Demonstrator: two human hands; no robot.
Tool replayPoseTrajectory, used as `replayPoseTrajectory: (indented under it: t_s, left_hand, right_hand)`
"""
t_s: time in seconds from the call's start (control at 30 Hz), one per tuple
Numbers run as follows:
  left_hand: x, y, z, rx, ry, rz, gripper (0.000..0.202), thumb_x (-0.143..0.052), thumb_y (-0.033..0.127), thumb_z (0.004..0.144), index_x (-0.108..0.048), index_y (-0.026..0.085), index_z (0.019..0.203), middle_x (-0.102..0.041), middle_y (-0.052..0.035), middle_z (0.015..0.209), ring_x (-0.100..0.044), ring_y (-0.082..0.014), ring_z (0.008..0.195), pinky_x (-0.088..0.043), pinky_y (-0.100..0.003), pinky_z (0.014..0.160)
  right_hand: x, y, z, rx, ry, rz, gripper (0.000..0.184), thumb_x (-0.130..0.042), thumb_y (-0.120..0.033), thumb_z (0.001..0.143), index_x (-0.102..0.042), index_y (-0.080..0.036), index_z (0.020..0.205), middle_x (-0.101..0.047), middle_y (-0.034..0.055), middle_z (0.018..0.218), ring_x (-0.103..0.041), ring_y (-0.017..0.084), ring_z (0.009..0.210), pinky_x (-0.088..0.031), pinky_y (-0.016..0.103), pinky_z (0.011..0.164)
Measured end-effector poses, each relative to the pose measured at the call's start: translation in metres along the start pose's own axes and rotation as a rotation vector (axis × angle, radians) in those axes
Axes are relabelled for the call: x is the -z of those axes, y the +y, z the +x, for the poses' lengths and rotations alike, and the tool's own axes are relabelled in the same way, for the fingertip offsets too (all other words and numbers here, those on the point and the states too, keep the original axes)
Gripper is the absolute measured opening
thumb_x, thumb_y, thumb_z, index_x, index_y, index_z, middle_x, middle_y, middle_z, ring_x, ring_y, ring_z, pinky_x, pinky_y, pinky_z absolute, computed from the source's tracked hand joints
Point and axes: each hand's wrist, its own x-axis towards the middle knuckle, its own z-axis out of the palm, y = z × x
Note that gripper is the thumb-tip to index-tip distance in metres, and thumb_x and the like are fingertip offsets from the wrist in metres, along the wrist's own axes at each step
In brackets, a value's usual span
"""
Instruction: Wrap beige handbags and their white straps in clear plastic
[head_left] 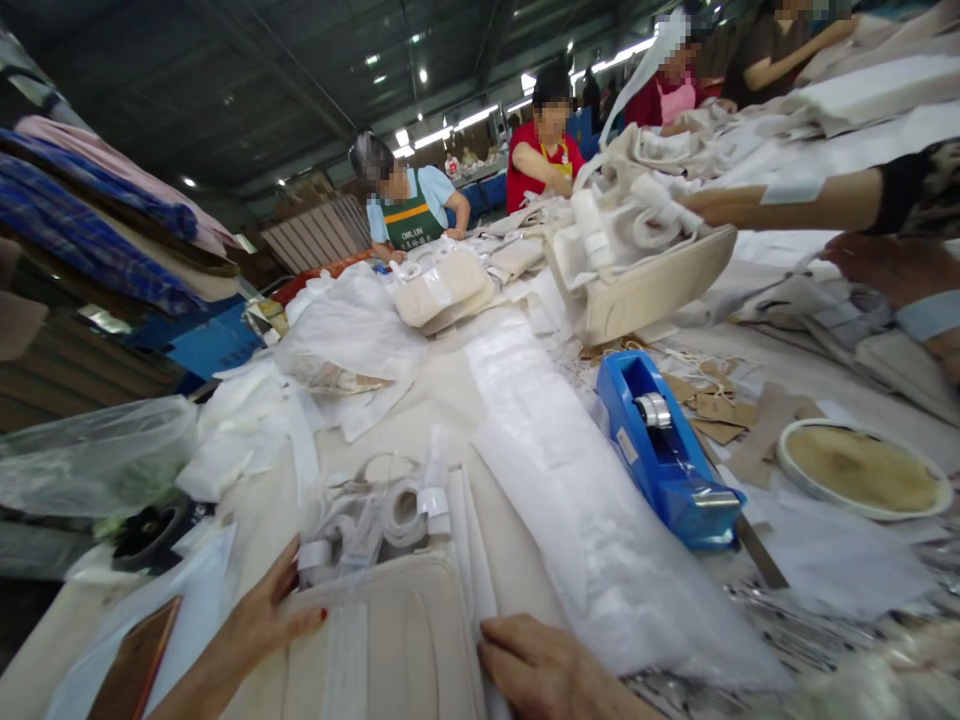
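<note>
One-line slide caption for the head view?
Wearer's left hand and right hand flank a beige padded bag on a cluttered worktable; blue tape dispenser at right, co-workers beyond.

Hemmed in just ahead of the left hand [255, 625] by rolled white straps [382, 515] at the top edge of the beige bag [397, 640]. Blocked right of the right hand [540, 670] by a long white plastic sheet [570, 480], further by the blue tape dispenser [664, 450] and a round dish [862, 470]. Open along the bare table strip [442, 390] between straps and sheet. Crowded at far left with a black tape roll [150, 535].
</note>
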Motion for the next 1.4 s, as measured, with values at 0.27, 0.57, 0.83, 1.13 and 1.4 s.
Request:
replayPoseTrajectory:
  t_s: [0.27, 0.57, 0.83, 1.13, 1.4]
  left_hand:
    - [-0.011, -0.002, 0.004, 0.028, 0.039, -0.142, 0.119, -0.082, 0.055, 0.046, -0.026, 0.016, 0.144, -0.051, -0.0143, 0.133, -0.035, -0.0346, 0.131, -0.031, -0.044, 0.107]
    - [-0.008, -0.007, 0.005, 0.081, -0.018, -0.155, 0.123, -0.082, 0.055, 0.048, -0.019, 0.014, 0.145, -0.032, -0.0155, 0.146, -0.030, -0.0329, 0.134, -0.027, -0.040, 0.108]
    - [-0.009, -0.013, 0.005, 0.057, 0.024, -0.188, 0.112, -0.080, 0.053, 0.052, -0.028, 0.016, 0.143, -0.041, -0.0113, 0.142, -0.035, -0.0319, 0.131, -0.032, -0.037, 0.107]
    - [-0.016, -0.029, 0.010, -0.062, 0.097, -0.114, 0.099, -0.075, 0.047, 0.058, -0.033, 0.014, 0.141, -0.048, -0.0113, 0.137, -0.040, -0.0312, 0.128, -0.031, -0.039, 0.108]
    - [-0.010, -0.016, 0.006, -0.094, 0.076, -0.138, 0.095, -0.081, 0.049, 0.048, -0.048, 0.017, 0.131, -0.061, -0.0091, 0.122, -0.046, -0.0341, 0.124, -0.037, -0.041, 0.104]
  right_hand:
    - [0.016, -0.001, 0.027, -0.223, -0.162, 0.144, 0.017, -0.049, -0.002, 0.075, -0.058, -0.016, 0.080, -0.062, 0.0038, 0.080, -0.058, 0.014, 0.072, -0.042, 0.018, 0.061]
    - [0.034, -0.011, 0.038, -0.399, -0.362, 0.170, 0.023, -0.048, 0.000, 0.073, -0.061, -0.012, 0.087, -0.063, 0.0088, 0.094, -0.060, 0.016, 0.085, -0.042, 0.020, 0.069]
    - [0.025, -0.026, 0.071, -0.864, -0.157, 0.196, 0.015, -0.050, -0.021, 0.086, -0.061, -0.015, 0.079, -0.063, 0.0060, 0.080, -0.057, 0.017, 0.076, -0.037, 0.023, 0.065]
    - [0.043, -0.026, 0.054, -0.622, -0.241, 0.280, 0.025, -0.037, -0.009, 0.089, -0.061, -0.014, 0.082, -0.060, 0.0088, 0.093, -0.057, 0.014, 0.081, -0.039, 0.021, 0.069]
    - [0.032, -0.013, 0.057, -0.852, -0.058, 0.505, 0.013, -0.052, -0.012, 0.078, -0.054, -0.016, 0.065, -0.052, -0.0041, 0.056, -0.054, 0.011, 0.056, -0.041, 0.019, 0.052]
